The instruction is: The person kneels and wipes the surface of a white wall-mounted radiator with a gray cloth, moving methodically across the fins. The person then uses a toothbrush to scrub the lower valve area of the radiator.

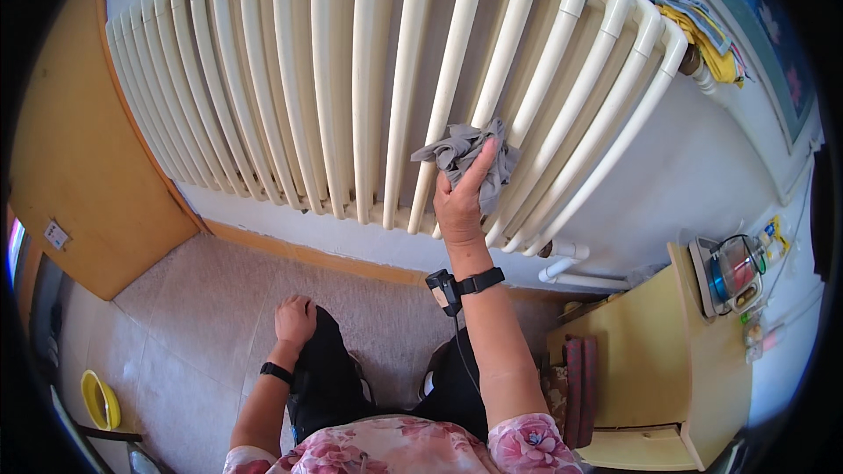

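Observation:
A crumpled grey cloth [475, 157] is in my right hand [462, 201], pressed against the lower part of the cream columns of a wall radiator [364, 92]. The thumb lies over the cloth; my other fingers are partly hidden by it. A black strap with a small device [448, 291] and a cable is around my right forearm near the wrist. My left hand [295, 321] rests by my left knee, loosely curled, with nothing visible in it; its palm side is hidden. A black band [276, 373] circles the left wrist.
Blue and yellow cloths [701, 29] lie at the radiator's upper right end, above a pipe. A yellowish wooden cabinet [619, 355] stands at the right with folded dark red padding beside it. A wooden door [85, 145] is at the left, and a yellow basin [101, 399] at the lower left.

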Tool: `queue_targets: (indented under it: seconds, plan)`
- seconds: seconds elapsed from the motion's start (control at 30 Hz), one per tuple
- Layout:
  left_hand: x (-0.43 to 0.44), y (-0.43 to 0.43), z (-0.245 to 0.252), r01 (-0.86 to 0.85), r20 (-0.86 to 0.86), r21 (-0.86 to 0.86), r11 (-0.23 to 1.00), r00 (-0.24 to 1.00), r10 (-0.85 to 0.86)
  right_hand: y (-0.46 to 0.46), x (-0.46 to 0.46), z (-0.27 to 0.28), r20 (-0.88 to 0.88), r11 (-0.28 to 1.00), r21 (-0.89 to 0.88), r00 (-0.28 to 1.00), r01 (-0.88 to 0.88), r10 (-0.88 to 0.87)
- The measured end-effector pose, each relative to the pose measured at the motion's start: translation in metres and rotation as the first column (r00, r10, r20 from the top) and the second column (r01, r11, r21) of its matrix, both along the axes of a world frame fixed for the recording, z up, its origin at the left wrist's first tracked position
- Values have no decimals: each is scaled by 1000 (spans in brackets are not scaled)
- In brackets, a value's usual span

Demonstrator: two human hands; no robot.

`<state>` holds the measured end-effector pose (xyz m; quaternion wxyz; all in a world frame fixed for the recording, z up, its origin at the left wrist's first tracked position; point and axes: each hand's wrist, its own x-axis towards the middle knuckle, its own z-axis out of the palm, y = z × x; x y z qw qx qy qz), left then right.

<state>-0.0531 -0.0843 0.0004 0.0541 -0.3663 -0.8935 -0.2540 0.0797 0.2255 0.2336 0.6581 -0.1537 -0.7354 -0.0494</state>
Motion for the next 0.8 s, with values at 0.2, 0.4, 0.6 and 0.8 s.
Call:
queue_targets:
  seconds: [0.2,0.4,0.6,0.8]
  plan:
    - [-1,-2,-3,7,-13,-9,1000,1000,-7,-10,18,-44,98,994,-109,995,-2,13]
    - [3,-3,1,2,-31,-31,1000,1000,-3,-39,48,-21,76,900,-391,968,-191,239]
    - [4,-1,4,-12,-18,-37,999,1000,11,-29,-1,72,-32,942,59,942,-331,334]
    - [1,-5,-1,-22,-6,18,1000,1000,22,-34,-50,2,29,999,-4,999,-34,34]
